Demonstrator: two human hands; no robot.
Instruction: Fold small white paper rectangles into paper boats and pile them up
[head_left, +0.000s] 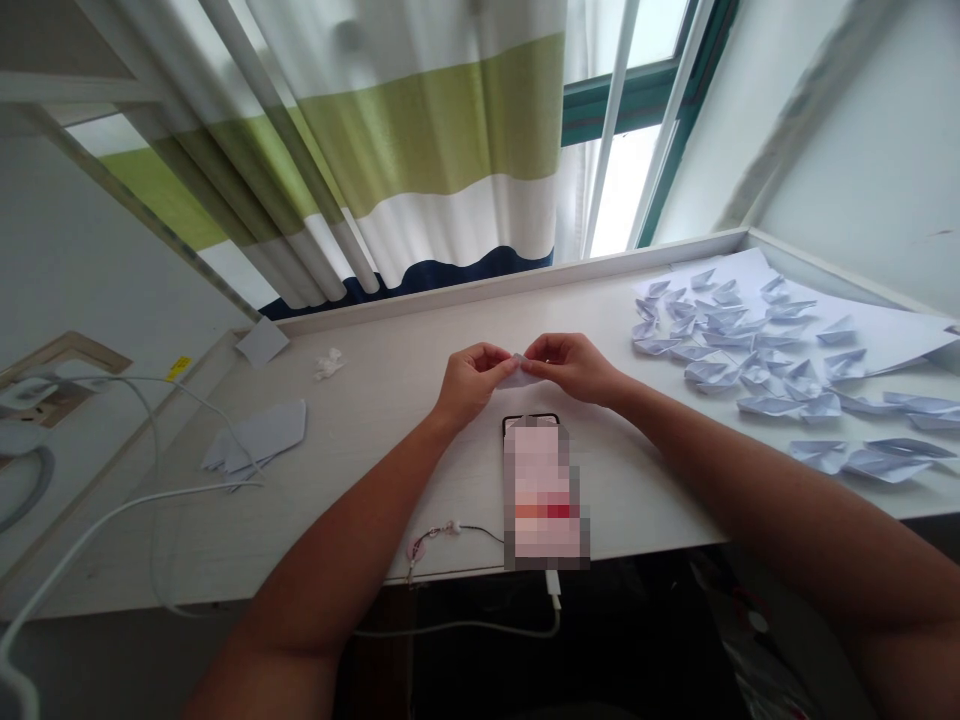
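Observation:
My left hand [471, 380] and my right hand [574, 366] meet over the middle of the white desk [390, 400]. Both pinch a small piece of folded white paper [519, 373] between fingers and thumbs; most of it is hidden by my fingers. Just below my hands lies a phone [541, 490], screen up, with a white cable plugged in at its near end.
Several folded paper boats [750, 350] are spread over the right of the desk on a large white sheet [892, 335]. Folded paper pieces [259, 440] lie at left, with a crumpled scrap [328, 364] and a white cable [150, 500]. A striped curtain [420, 150] hangs behind.

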